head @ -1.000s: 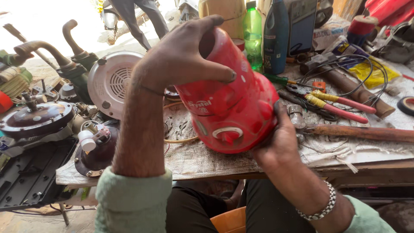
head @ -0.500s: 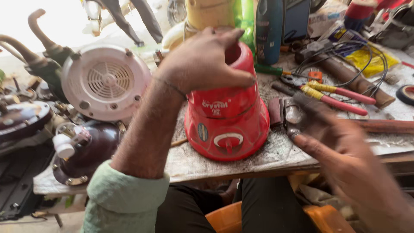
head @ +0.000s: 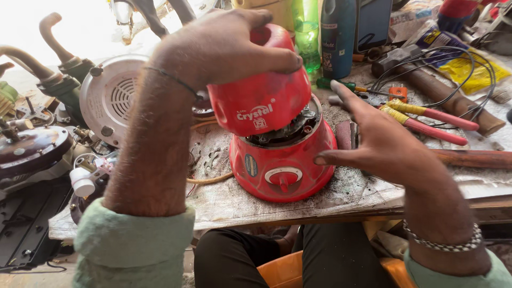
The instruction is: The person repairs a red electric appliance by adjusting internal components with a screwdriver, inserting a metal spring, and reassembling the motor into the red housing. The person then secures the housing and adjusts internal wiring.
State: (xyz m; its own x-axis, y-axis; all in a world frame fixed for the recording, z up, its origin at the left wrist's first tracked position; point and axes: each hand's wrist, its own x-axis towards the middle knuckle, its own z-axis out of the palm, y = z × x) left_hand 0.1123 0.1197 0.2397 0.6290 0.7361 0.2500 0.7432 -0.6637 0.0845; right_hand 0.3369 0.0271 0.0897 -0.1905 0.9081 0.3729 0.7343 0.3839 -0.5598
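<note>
A red mixer base (head: 282,162) with a front knob stands on the newspaper-covered workbench (head: 341,194). Its red upper cover (head: 258,98) is lifted and tilted off the base, and motor parts show in the gap. My left hand (head: 221,45) grips that cover from above. My right hand (head: 376,141) is open with fingers spread, its thumb touching the base's right side.
Pliers with red and yellow handles (head: 432,120), black wires and a wooden handle (head: 472,157) lie to the right. A green bottle (head: 308,32) and a dark bottle (head: 337,34) stand behind. A round white vented housing (head: 109,98) and several motor parts crowd the left.
The mixer was set upright on the bench. My left hand lifted the upper cover off the base. My right hand let go underneath and came to the base's right side.
</note>
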